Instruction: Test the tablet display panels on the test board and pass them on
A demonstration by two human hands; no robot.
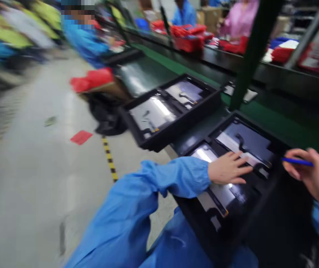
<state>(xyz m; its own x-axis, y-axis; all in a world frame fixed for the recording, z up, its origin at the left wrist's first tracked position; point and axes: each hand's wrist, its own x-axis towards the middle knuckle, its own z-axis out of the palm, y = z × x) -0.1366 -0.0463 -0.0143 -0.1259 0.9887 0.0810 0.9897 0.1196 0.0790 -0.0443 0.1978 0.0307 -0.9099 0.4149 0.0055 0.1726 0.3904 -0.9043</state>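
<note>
A green post (pixel 250 63) rises at the bench (pixel 283 119), just beyond the far corner of the near black tray (pixel 271 197), hiding part of a pale flat piece (pixel 250 95). A second black tray (pixel 181 125) with two panels juts past the bench's left edge; beside that edge stands a container topped with red material (pixel 92 80). The left hand (pixel 230 168), fingers spread apart, lies over the near tray's two flat panels (pixel 254 143); contact is unclear. The right hand (pixel 312 176), by the tray's right edge, has its fingers clamped on a blue pen (pixel 299 161). The bench top is green, partly glossy. On the grey floor (pixel 44 178) are striped tape (pixel 109 158) and a red sheet (pixel 81 137); co-workers (pixel 85 41) blur beyond.
</note>
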